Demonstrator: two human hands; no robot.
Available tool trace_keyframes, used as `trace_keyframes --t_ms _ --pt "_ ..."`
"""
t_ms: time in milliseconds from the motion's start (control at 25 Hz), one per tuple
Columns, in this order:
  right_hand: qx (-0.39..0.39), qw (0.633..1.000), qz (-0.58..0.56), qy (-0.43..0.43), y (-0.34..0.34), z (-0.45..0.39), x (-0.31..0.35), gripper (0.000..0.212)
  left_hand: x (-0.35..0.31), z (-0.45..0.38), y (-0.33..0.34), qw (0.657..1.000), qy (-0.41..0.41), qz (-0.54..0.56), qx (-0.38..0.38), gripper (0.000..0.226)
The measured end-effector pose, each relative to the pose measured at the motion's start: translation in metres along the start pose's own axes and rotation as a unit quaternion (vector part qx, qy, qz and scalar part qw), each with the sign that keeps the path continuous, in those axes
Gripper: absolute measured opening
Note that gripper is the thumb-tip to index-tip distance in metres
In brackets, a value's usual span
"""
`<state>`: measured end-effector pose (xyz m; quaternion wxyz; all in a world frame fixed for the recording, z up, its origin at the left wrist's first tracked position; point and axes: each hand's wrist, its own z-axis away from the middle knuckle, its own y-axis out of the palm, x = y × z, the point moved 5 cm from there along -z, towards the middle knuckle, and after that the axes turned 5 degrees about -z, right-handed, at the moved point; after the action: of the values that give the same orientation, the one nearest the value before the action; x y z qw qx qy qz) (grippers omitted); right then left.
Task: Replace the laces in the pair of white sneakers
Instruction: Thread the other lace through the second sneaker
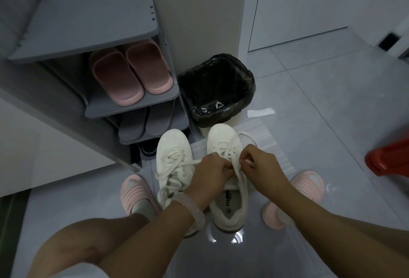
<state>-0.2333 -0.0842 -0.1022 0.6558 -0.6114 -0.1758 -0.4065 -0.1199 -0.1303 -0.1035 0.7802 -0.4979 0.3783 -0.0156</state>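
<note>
Two white sneakers stand side by side on the grey floor, toes pointing away from me. The left sneaker has a loose white lace tied in a floppy bow across its top. The right sneaker lies under both hands. My left hand pinches the right sneaker's white lace over the tongue. My right hand grips the same lace from the right side. One loop of that lace arcs out toward the toe. A pale bangle circles my left wrist.
A grey shoe rack with pink slippers and grey slippers stands at the left. A bin with a black liner sits just beyond the sneakers. A ribbed white mat lies under them. A red stool is at right. My feet wear pink slippers.
</note>
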Motion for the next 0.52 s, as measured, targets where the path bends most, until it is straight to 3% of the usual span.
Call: trace_keyframes --t_ms 160,240,320,400,520 --pt "0.111 0.973 -0.165 0.113 -0.002 0.001 -0.015 0.017 0.001 -0.001 0.002 0.999 0.015 0.013 0.03 0.019" --pt "0.102 0.989 -0.082 0.068 -0.003 0.002 -0.013 0.012 0.002 -0.002 0.001 0.999 0.019 0.014 0.031 0.018" --pt "0.068 0.996 0.052 -0.032 -0.001 0.004 -0.003 0.006 0.002 -0.003 -0.001 0.999 0.01 0.02 0.037 0.017" --pt "0.064 0.982 0.14 -0.109 0.003 0.006 0.007 0.014 0.006 -0.005 -0.002 0.998 -0.012 0.042 0.04 0.017" --pt "0.095 0.965 0.196 -0.149 0.003 0.003 0.011 0.016 0.01 -0.004 -0.005 0.996 -0.038 0.079 0.035 0.018"
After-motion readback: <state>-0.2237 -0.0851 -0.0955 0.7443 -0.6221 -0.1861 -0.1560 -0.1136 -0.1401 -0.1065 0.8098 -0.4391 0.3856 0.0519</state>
